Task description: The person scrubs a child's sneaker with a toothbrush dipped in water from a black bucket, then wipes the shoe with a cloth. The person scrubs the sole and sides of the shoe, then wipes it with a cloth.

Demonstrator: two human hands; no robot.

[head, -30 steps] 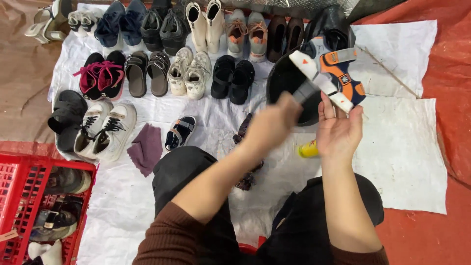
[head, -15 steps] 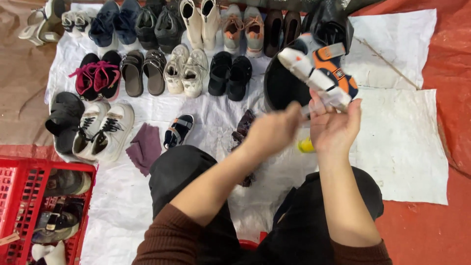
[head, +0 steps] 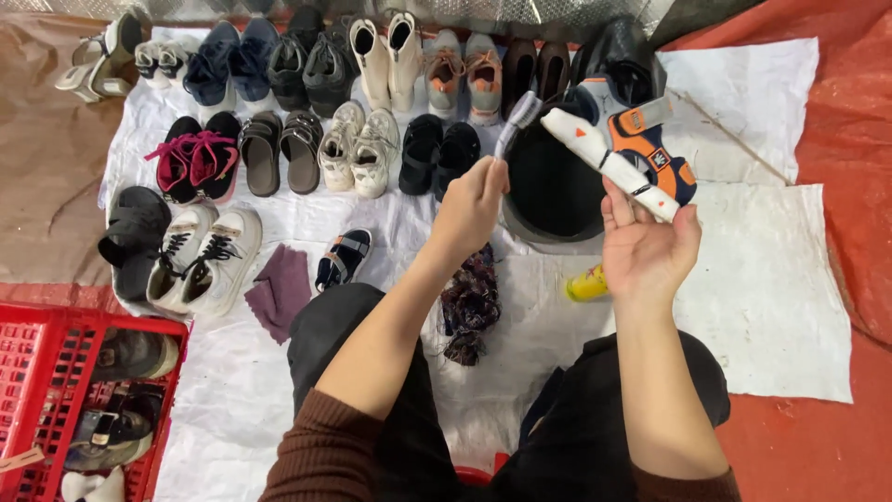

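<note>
In the head view, the right hand [head: 646, 246] is gripping a small orange, white and dark blue sandal [head: 624, 153], fingers closed around its heel end and holding it tilted up above a black basin [head: 550, 200]. The left hand [head: 472, 209] is closing tightly around the handle of a brush [head: 517, 121], whose bristled head is sitting just beside the toe of the sandal; whether bristles and sole are touching cannot be told. A yellow bottle [head: 587, 284] is lying on the white sheet [head: 753, 307] just below the right hand, and a dark patterned cloth [head: 469, 302] is lying between the person's knees. Rows of shoes are standing on the sheet beyond the hands, among them cream boots [head: 383, 60], black slippers [head: 437, 153], pink-laced shoes [head: 195, 163] and white sneakers [head: 206, 260]. A purple rag [head: 279, 290] is lying near a single striped sandal [head: 340, 258]. A red crate [head: 56, 390] holding more shoes is sitting at the lower left.
</note>
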